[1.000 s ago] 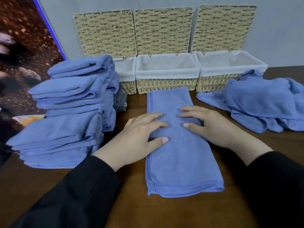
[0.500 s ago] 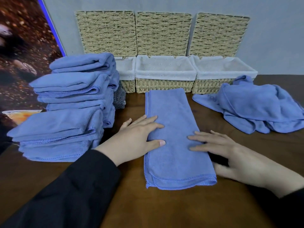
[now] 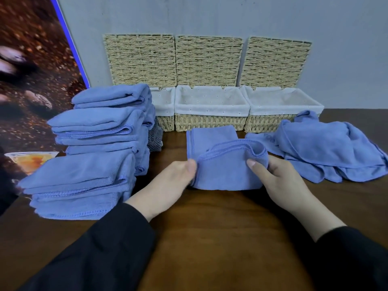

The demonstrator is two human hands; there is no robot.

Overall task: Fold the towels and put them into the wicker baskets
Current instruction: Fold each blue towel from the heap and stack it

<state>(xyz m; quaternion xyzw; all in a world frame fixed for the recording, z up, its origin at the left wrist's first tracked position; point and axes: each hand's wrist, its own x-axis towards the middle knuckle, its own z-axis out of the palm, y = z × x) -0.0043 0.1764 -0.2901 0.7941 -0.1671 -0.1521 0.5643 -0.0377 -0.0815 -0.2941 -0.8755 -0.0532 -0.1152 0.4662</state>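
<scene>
blue towel (image 3: pixel 220 175) half-folded before three lined wicker baskets (image 3: pixel 211 120).

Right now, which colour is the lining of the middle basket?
White with small dark dots; the lining of the middle basket shows best in the head view.

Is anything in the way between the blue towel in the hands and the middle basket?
Nothing visible is. The half-folded blue towel, held by the left hand and right hand, lies right in front of the middle white-lined wicker basket, whose lid is up. Only the towel's own far end lies between.
</scene>
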